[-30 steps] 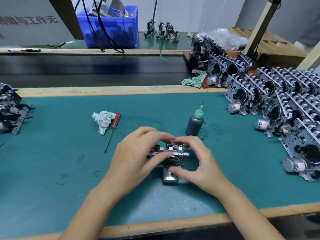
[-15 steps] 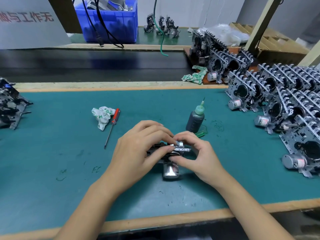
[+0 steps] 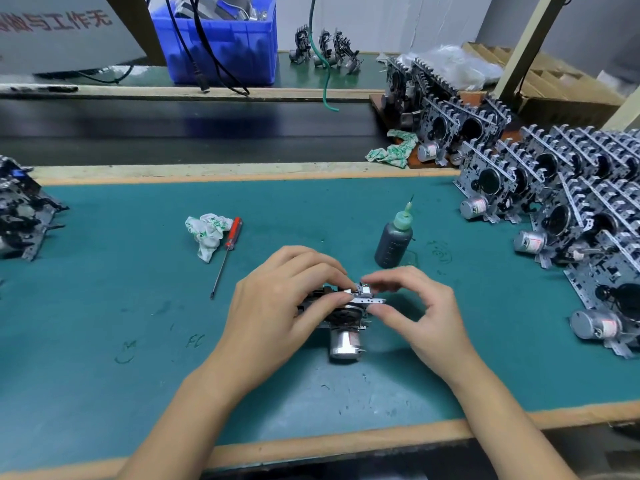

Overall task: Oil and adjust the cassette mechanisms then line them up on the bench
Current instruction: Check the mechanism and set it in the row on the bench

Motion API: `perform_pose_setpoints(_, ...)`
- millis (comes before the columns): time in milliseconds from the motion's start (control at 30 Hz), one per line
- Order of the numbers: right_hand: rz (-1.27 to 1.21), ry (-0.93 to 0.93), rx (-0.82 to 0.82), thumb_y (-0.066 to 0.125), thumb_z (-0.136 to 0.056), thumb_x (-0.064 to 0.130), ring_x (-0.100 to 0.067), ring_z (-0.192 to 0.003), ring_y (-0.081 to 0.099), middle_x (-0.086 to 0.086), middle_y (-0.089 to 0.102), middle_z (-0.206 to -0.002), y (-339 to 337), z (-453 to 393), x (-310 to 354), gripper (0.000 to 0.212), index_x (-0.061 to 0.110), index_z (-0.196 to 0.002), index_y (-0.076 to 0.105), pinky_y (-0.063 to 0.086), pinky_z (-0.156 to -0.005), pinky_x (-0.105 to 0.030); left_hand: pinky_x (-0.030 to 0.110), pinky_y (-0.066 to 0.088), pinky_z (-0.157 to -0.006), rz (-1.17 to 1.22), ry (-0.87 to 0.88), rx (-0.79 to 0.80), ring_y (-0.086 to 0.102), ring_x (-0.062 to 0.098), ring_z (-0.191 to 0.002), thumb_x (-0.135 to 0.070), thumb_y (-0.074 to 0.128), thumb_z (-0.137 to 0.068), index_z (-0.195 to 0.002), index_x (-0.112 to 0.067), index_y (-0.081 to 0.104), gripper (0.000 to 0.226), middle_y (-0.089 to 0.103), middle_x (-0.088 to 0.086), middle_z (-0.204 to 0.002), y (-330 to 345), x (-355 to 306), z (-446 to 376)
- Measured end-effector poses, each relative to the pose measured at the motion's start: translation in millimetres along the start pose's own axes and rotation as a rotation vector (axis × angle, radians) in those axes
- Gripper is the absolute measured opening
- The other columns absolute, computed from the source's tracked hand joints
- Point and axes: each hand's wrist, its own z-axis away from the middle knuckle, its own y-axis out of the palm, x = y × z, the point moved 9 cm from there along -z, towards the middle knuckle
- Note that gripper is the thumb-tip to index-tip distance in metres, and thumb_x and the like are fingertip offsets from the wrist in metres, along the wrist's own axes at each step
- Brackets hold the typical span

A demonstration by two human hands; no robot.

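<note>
A cassette mechanism (image 3: 343,318) with a silver motor at its near side stands on the green bench mat (image 3: 138,306) in the middle. My left hand (image 3: 280,306) grips its left side, fingers curled over the top. My right hand (image 3: 415,313) pinches the metal top bar at its right end with thumb and fingertips. A dark oil bottle (image 3: 394,240) with a green needle cap stands just behind the hands. Rows of lined-up mechanisms (image 3: 571,209) fill the right side of the bench.
A red-handled screwdriver (image 3: 227,256) and a crumpled rag (image 3: 207,233) lie to the left of the hands. More mechanisms (image 3: 20,216) sit at the left edge. A blue crate (image 3: 221,39) with cables, a second rag (image 3: 394,150) and cardboard boxes (image 3: 554,88) are behind.
Both hands stay on the mechanism. The right hand's fingers have shifted along the top bar, its thumb lifting from the motor side to the bar's end. The view has tilted slightly.
</note>
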Motion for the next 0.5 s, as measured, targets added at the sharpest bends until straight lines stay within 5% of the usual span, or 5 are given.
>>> perform_pose_setpoints(167, 0.234, -0.146, -0.088, 0.037, -0.097, 0.051, -0.023, -0.067, 0.057, -0.001, 0.066, -0.065, -8.3, 4.4, 4.6, 0.064, 0.005, -0.067, 0.070, 0.046, -0.063, -0.037, 0.028, 0.046, -0.078, 0.008, -0.006, 0.013, 0.056, 0.005, -0.097, -0.037, 0.055, -0.091, -0.087, -0.026, 0.068, 0.018, 0.064, -0.023, -0.095, 0.7, 0.2, -0.2)
perform_pose_setpoints(367, 0.288, -0.145, -0.048, 0.028, -0.100, 0.048, -0.018, -0.062, 0.045, 0.001, 0.049, -0.055, -1.9, 5.1, 2.6, 0.067, 0.004, -0.053, 0.050, 0.042, -0.056, -0.039, 0.031, 0.047, -0.077, 0.004, -0.017, 0.024, 0.056, 0.006, -0.096, -0.038, 0.054, -0.091, -0.087, -0.027, 0.069, 0.019, 0.065, -0.023, -0.094, 1.7, 0.6, -1.2)
perform_pose_setpoints(500, 0.238, -0.116, -0.062, 0.026, -0.099, 0.052, -0.016, -0.066, 0.048, 0.008, 0.054, -0.060, -5.5, 5.1, -1.1, 0.069, 0.006, -0.059, 0.060, 0.042, -0.062, -0.037, 0.037, 0.050, -0.073, 0.025, -0.033, 0.028, 0.057, 0.006, -0.096, -0.039, 0.053, -0.090, -0.087, -0.027, 0.069, 0.020, 0.065, -0.023, -0.093, 1.1, 1.2, -2.2)
